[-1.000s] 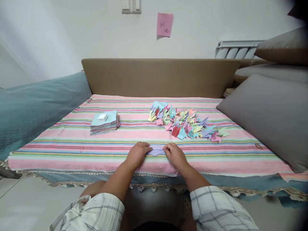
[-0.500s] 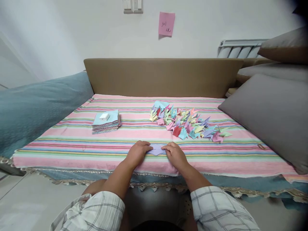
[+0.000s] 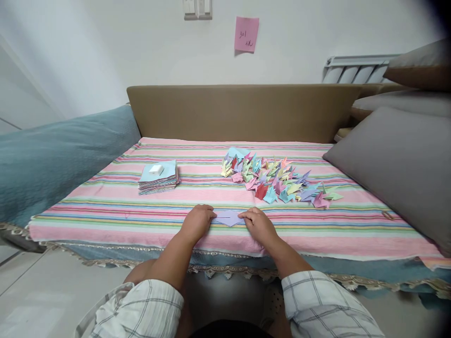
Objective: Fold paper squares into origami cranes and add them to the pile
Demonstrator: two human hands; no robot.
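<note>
The left hand (image 3: 196,226) and right hand (image 3: 261,227) pinch opposite ends of the purple paper (image 3: 230,219) on the striped cloth (image 3: 116,234) — uneven pulling could skew its folds, and the soft cloth could let it buckle.

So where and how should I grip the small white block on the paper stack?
Best from straight above, pinching two opposite side walls: the white block appears to lie flat on the paper stack, its sides raised above the top sheet, with nothing over it.

White sleeves (image 3: 327,300); dark checked lines.
</note>
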